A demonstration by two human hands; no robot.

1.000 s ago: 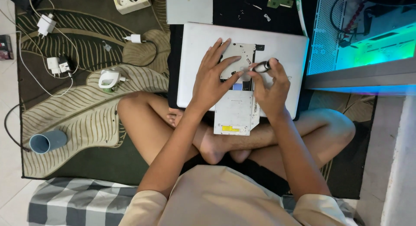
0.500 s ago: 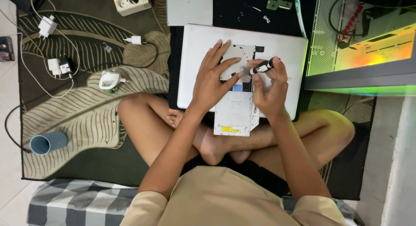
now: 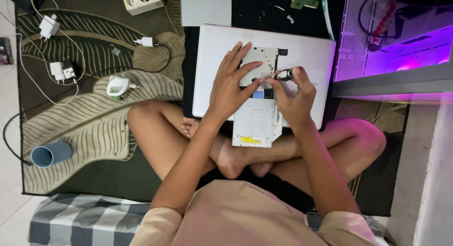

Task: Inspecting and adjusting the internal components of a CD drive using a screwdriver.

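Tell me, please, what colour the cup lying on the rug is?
Light blue cup, seen best in the head view.

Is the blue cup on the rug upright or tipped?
Tipped. The blue cup lies on its side on the leaf-pattern rug, its open mouth facing left, far from both hands.

The optical drive (image 3: 257, 121) showed bare matt metal with a glossy yellow paper sticker (image 3: 250, 140) at its six o'clock edge. Beneath it, the laptop (image 3: 309, 52) looked smooth silvery plastic. At nine o'clock, the rug (image 3: 94, 132) was woven cloth.
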